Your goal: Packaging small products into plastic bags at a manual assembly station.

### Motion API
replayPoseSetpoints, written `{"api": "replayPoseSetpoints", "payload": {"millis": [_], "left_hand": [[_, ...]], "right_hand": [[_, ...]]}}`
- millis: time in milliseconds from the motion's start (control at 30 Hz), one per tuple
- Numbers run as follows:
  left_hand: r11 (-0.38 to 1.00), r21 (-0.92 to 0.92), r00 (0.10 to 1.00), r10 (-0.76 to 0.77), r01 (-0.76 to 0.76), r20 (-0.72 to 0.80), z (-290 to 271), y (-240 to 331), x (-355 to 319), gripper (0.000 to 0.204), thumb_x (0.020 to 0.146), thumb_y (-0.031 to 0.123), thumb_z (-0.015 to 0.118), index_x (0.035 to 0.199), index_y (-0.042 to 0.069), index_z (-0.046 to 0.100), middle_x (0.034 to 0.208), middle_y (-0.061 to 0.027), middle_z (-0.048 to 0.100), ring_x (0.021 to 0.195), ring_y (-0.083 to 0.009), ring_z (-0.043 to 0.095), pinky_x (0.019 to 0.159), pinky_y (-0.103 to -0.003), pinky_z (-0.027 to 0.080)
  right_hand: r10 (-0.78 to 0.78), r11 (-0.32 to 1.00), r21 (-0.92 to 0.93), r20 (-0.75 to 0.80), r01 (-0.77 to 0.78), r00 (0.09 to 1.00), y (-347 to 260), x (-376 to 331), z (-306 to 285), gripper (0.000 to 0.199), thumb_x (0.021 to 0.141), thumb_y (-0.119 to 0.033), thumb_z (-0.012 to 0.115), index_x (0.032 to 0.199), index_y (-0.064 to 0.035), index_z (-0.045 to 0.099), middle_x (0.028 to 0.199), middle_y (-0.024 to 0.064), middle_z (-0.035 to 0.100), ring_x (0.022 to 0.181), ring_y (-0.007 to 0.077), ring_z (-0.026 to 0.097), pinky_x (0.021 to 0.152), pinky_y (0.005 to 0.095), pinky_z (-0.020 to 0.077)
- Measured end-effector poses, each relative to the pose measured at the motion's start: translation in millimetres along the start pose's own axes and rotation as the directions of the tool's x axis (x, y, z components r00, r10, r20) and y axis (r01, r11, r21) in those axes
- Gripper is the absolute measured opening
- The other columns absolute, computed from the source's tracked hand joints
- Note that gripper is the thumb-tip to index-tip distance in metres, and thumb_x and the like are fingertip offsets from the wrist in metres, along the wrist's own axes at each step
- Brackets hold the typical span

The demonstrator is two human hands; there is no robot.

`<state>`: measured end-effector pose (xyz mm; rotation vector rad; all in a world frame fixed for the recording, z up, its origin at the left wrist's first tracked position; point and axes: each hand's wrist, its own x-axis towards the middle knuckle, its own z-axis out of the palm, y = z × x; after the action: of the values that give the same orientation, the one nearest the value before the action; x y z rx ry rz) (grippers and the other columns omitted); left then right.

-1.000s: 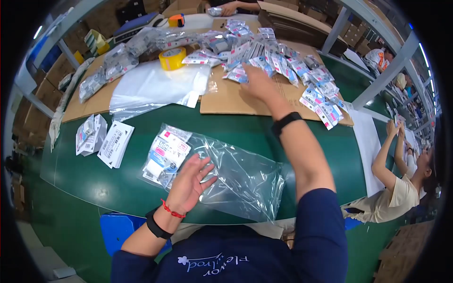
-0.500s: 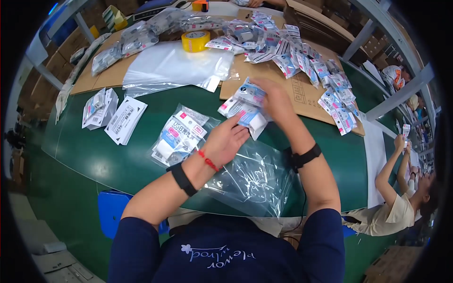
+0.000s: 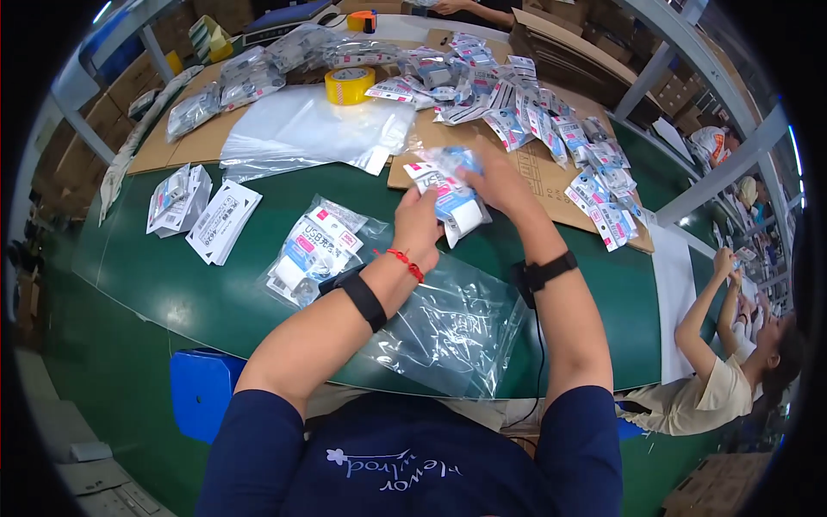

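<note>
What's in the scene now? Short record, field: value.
left hand: grips held packets at their left side
right hand: grips their right side; partly blurred
clear bag: lies on green table, nearer the person than the hands
other packets: at the bag's left end; inside or on top unclear
packet pile: on cardboard, beyond the hands
tape roll: yellow, left of the packet pile
printed cards: on the table's left

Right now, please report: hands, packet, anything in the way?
Left hand holding packet. Right hand at its upper side, grip blurred. Clear bag on table, packets at its left end. Left forearm crosses over bag.
</note>
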<state>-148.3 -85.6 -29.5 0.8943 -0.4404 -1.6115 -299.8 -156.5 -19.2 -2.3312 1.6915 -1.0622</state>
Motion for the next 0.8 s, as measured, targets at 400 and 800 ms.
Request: {"api": "replayPoseSetpoints", "payload": {"millis": [400, 800], "left_hand": [[0.977, -0.214, 0.963, 0.05, 0.008, 0.263, -45.0, 76.4, -22.7, 0.033, 0.097, 0.025, 0.049, 0.118, 0.0, 0.053, 0.108, -0.0107, 0.063, 0.097, -0.0229, 0.063, 0.082, -0.036, 0.052], [0.974, 0.212, 0.952, 0.013, -0.081, 0.306, -28.9, 54.6, -84.8, 0.025, 0.093, 0.019, 0.059, 0.111, 0.002, 0.055, 0.094, -0.0044, 0.065, 0.082, -0.0085, 0.062, 0.075, -0.023, 0.049]], "right_hand": [[0.231, 0.688, 0.559, 0.434, -0.462, 0.871, 7.6, -7.2, -19.4, 0.045, 0.073, -0.005, 0.07, 0.114, -0.0063, 0.053, 0.119, 0.0129, 0.059, 0.106, 0.0268, 0.058, 0.09, 0.0362, 0.0473], [0.005, 0.244, 0.886, 0.405, -0.394, 0.914, -99.6, -57.2, -51.5, 0.037, 0.094, -0.018, 0.049, 0.127, -0.0008, 0.047, 0.131, 0.0116, 0.05, 0.12, 0.0194, 0.05, 0.098, 0.0317, 0.0425]]}}
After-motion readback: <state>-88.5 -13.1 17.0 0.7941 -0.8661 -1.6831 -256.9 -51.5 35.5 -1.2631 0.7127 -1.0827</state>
